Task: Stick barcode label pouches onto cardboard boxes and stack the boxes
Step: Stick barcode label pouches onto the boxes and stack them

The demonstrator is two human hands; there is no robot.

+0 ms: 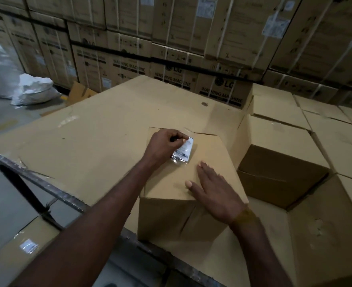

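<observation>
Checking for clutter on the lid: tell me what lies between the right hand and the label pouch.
Head view: only bare cardboard box top lies between the flat right hand and the label pouch, which the left hand pinches.

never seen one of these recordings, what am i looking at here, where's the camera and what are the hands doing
There is no machine here: a person is working with bare hands, and the one picture comes from a wide-angle camera worn on their head, looking forward and down.

The left hand pinches a clear barcode label pouch against the top of a closed cardboard box. The right hand lies flat on the same box top, fingers straight.

That box sits on a big flat cardboard sheet. To the right is an open carton, with more closed boxes beyond it. At the back stands a wall of washing machine cartons, and white sacks lie on the floor to the left.
</observation>
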